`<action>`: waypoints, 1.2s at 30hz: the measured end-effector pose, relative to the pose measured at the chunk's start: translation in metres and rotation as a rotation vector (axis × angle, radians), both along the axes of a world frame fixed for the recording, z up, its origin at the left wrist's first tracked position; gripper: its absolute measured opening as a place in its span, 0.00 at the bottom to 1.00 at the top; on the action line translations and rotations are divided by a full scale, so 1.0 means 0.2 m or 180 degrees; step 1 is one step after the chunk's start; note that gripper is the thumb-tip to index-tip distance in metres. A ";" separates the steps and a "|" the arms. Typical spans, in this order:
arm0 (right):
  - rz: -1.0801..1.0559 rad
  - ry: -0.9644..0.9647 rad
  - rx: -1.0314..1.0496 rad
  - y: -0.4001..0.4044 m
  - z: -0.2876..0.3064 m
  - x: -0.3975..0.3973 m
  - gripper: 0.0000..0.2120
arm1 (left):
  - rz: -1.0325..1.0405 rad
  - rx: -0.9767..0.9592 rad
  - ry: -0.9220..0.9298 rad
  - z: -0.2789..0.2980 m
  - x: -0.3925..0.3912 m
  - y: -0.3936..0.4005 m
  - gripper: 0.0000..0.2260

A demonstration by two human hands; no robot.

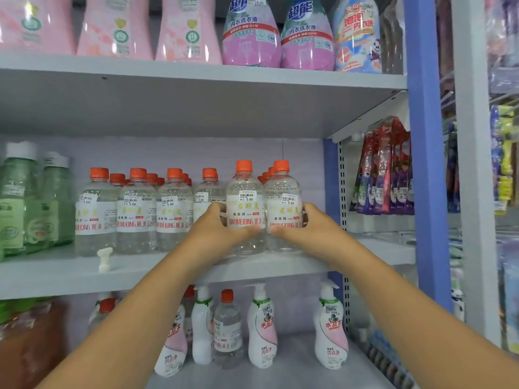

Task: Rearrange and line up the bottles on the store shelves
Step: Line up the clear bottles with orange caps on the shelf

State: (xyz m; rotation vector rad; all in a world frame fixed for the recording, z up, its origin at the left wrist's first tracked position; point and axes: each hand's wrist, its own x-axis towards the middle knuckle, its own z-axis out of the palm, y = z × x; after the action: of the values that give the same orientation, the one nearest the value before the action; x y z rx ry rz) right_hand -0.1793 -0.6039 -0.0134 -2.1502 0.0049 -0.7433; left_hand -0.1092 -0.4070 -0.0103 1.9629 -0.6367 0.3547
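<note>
Here each hand [224, 228] [306, 224] grips one clear bottle [245, 203] [283, 203].

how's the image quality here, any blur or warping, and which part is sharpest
Head view: sharpest at the centre, where the labels of the clear bottles are legible; the green bottles at left and the hanging packets at right go soft; wide-angle warp tilts the blue upright; lighting even, with faint glare on the pink bottles.

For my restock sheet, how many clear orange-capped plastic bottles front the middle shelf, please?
6 clear orange-capped plastic bottles: four in a row at left, one gripped by the left hand, one by the right hand. More stand partly hidden behind.
</note>
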 end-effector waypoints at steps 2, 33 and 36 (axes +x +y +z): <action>0.0054 0.0069 -0.0034 -0.01 0.00 -0.01 0.23 | -0.0011 0.0002 0.0036 0.00 0.00 0.00 0.27; -0.0318 -0.1157 0.0055 0.06 -0.12 -0.14 0.25 | 0.0692 -0.0516 -0.1026 -0.23 -0.30 0.13 0.28; 0.0107 -0.2353 -0.0238 0.22 -0.46 -0.31 0.11 | 0.0887 -0.1121 -0.1306 -0.56 -0.38 0.27 0.12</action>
State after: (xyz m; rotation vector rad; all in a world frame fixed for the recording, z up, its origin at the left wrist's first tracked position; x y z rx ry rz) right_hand -0.2413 -0.5600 -0.1061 -1.8190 -0.4493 -1.4892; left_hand -0.1855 -0.3535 -0.1232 1.6470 -0.5112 0.9919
